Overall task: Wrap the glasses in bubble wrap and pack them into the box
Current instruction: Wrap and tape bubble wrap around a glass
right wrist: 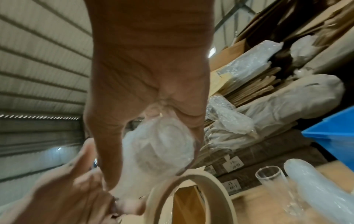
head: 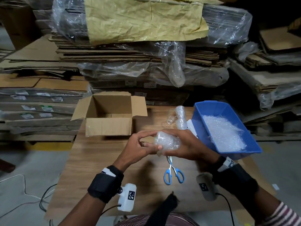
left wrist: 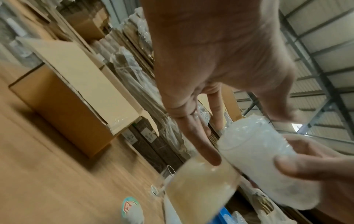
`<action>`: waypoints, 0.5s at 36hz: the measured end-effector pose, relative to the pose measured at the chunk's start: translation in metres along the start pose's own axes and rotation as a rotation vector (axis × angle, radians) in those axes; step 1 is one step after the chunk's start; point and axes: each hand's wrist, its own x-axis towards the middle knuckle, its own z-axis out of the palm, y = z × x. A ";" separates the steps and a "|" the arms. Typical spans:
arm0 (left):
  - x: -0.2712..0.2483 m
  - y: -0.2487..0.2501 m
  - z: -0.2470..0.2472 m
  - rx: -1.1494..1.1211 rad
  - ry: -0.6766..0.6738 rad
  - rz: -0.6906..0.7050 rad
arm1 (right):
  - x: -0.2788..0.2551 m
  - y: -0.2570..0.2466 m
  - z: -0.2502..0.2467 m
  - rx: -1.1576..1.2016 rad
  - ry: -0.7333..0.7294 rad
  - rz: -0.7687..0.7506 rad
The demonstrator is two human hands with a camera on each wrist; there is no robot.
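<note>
Head view shows the bubble-wrapped glass (head: 167, 141) held above the surface (head: 97, 160), long axis roughly crosswise; right hand (head: 189, 144) fingers curl round it, while left hand (head: 138, 145) fingers pinch its near-left end. The open cardboard box (head: 109, 115) lies ahead-left, nearer the left hand, with nothing between. A bare glass (head: 171, 116), another wrapped glass (head: 180, 118), blue bin (head: 203, 111) and scissors (head: 173, 172) lie around.
</note>
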 end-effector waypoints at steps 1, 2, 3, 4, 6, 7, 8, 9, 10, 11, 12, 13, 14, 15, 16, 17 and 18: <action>0.001 0.000 -0.001 0.039 0.011 0.008 | 0.000 0.002 -0.004 0.019 -0.003 0.031; 0.001 -0.001 -0.002 0.095 0.014 0.014 | 0.000 0.003 -0.008 0.076 -0.023 0.065; 0.002 -0.002 -0.004 0.167 0.010 0.013 | -0.001 0.004 -0.012 0.166 -0.056 0.106; 0.002 -0.003 -0.004 0.229 -0.010 -0.001 | -0.001 0.004 -0.016 0.271 -0.085 0.146; 0.003 -0.004 0.000 0.252 -0.073 -0.048 | -0.002 0.004 -0.022 0.458 -0.096 0.214; 0.005 -0.003 0.003 0.225 -0.097 -0.074 | -0.002 0.005 -0.024 0.543 -0.097 0.236; 0.007 -0.002 0.008 0.178 -0.110 -0.100 | -0.002 0.005 -0.024 0.623 -0.107 0.251; 0.009 -0.001 0.012 0.114 -0.116 -0.117 | -0.002 0.007 -0.025 0.680 -0.115 0.261; 0.010 0.002 0.017 0.056 -0.121 -0.123 | -0.002 0.008 -0.025 0.728 -0.126 0.268; 0.011 0.004 0.020 0.015 -0.120 -0.124 | -0.001 0.012 -0.025 0.753 -0.123 0.283; 0.011 0.006 0.022 -0.011 -0.111 -0.127 | 0.000 0.013 -0.027 0.783 -0.124 0.296; 0.012 0.006 0.023 -0.030 -0.103 -0.129 | 0.002 0.016 -0.029 0.814 -0.115 0.316; 0.012 0.006 0.025 -0.043 -0.102 -0.132 | 0.003 0.017 -0.031 0.862 -0.107 0.336; 0.013 0.006 0.026 -0.043 -0.102 -0.130 | 0.004 0.020 -0.033 0.912 -0.094 0.357; 0.014 0.005 0.027 -0.035 -0.099 -0.127 | 0.004 0.021 -0.035 0.964 -0.080 0.380; 0.015 0.004 0.029 -0.026 -0.101 -0.122 | 0.005 0.024 -0.036 1.001 -0.063 0.407; 0.015 0.005 0.031 -0.023 -0.107 -0.130 | 0.006 0.027 -0.035 1.030 -0.044 0.436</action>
